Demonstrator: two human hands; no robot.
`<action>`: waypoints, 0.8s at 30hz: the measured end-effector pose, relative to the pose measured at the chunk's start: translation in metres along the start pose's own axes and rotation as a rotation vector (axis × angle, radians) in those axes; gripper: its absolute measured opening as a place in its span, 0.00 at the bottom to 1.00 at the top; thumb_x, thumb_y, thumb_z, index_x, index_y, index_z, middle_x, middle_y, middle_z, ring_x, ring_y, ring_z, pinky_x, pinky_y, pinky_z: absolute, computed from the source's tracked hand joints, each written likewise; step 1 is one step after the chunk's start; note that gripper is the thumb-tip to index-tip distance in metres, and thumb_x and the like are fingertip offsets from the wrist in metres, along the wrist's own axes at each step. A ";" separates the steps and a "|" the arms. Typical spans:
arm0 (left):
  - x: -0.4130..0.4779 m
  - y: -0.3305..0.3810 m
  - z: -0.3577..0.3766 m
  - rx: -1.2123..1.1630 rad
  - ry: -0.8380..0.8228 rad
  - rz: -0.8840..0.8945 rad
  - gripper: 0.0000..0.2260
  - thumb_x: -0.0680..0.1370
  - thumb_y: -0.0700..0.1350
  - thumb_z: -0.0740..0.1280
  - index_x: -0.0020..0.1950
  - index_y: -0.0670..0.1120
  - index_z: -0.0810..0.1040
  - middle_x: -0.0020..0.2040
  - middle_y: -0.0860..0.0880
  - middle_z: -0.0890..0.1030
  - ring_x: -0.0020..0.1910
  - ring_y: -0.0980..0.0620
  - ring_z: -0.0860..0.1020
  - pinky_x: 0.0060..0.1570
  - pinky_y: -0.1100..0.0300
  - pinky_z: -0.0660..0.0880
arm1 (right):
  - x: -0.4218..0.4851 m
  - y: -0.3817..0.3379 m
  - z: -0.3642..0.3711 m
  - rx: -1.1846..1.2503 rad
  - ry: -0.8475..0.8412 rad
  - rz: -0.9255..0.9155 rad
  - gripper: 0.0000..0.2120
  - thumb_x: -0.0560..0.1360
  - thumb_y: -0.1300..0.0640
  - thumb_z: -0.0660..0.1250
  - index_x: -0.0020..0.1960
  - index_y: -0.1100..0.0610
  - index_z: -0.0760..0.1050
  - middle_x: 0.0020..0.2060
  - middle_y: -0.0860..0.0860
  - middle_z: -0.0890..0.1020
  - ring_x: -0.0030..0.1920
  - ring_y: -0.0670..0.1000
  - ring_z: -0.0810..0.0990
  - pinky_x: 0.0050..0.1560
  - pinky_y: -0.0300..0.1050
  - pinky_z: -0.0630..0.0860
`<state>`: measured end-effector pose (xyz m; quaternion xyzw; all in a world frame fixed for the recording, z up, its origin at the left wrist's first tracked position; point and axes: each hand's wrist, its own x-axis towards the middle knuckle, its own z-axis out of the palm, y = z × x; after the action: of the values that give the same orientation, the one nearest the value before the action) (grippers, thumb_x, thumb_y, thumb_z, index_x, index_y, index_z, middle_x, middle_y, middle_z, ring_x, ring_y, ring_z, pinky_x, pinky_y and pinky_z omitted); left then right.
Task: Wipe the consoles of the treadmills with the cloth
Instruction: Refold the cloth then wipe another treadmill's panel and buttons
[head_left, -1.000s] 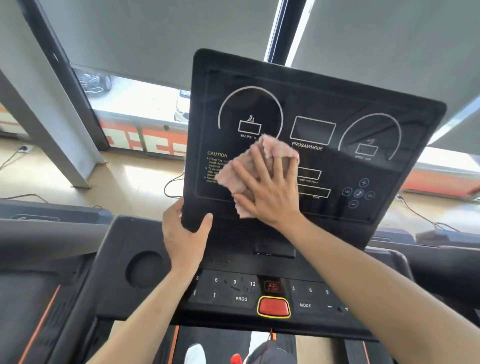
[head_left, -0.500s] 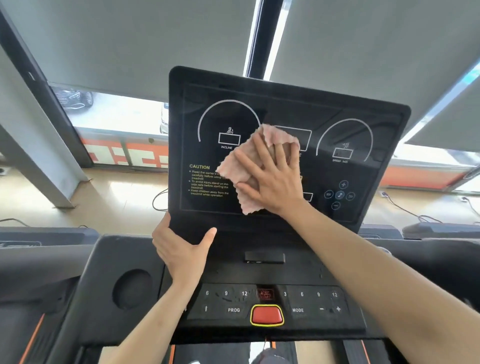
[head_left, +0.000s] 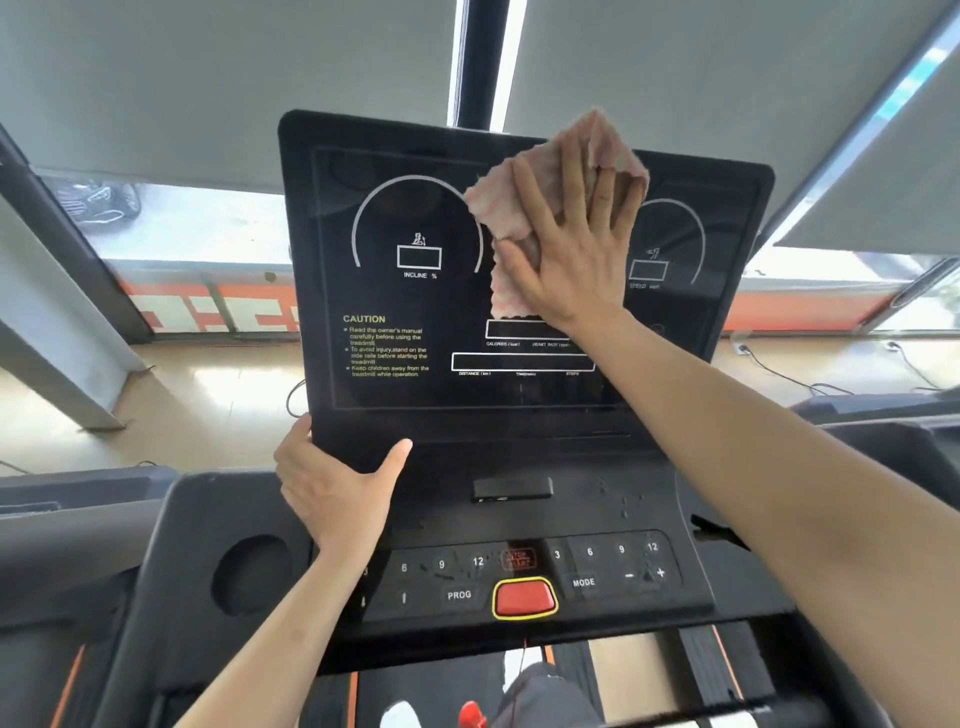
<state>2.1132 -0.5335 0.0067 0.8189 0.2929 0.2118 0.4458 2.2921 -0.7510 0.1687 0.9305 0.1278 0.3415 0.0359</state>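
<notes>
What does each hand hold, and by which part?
The left hand grips the black treadmill console panel by its lower left corner. The right hand presses the pink fuzzy cloth flat against it.

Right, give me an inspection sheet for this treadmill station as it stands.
Surface: display panel dark, unlit.
Job's things: pink cloth spread over the panel's upper middle.
Clutter: pale specks on the key deck above the red stop button.
Grippers: right hand flat on the cloth; left hand grips the panel's lower left corner.
Cables: loose cords on the floor behind.
Surroundings: grey blinds, a parked car outside.
</notes>
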 end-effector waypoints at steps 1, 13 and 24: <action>-0.003 0.002 0.000 0.021 0.008 0.015 0.46 0.62 0.59 0.84 0.72 0.45 0.67 0.68 0.44 0.72 0.69 0.41 0.71 0.72 0.37 0.69 | -0.009 -0.001 0.003 0.003 -0.010 0.008 0.34 0.81 0.31 0.47 0.83 0.43 0.52 0.82 0.62 0.55 0.80 0.70 0.52 0.76 0.75 0.47; -0.028 0.000 0.023 0.208 -0.154 0.906 0.22 0.74 0.46 0.74 0.68 0.48 0.80 0.67 0.47 0.78 0.70 0.42 0.72 0.69 0.47 0.68 | -0.160 -0.013 0.056 0.078 -0.143 -0.004 0.35 0.81 0.31 0.47 0.82 0.41 0.40 0.82 0.59 0.47 0.81 0.69 0.48 0.75 0.74 0.47; -0.040 -0.009 0.041 0.348 -0.245 0.963 0.25 0.74 0.53 0.70 0.70 0.46 0.79 0.63 0.47 0.81 0.65 0.41 0.75 0.70 0.43 0.70 | -0.077 0.031 0.026 0.014 -0.063 0.090 0.35 0.79 0.29 0.51 0.82 0.43 0.56 0.82 0.61 0.54 0.80 0.71 0.49 0.74 0.77 0.47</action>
<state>2.1058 -0.5810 -0.0252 0.9414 -0.1402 0.2438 0.1863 2.2593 -0.8001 0.1053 0.9458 0.0871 0.3122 0.0181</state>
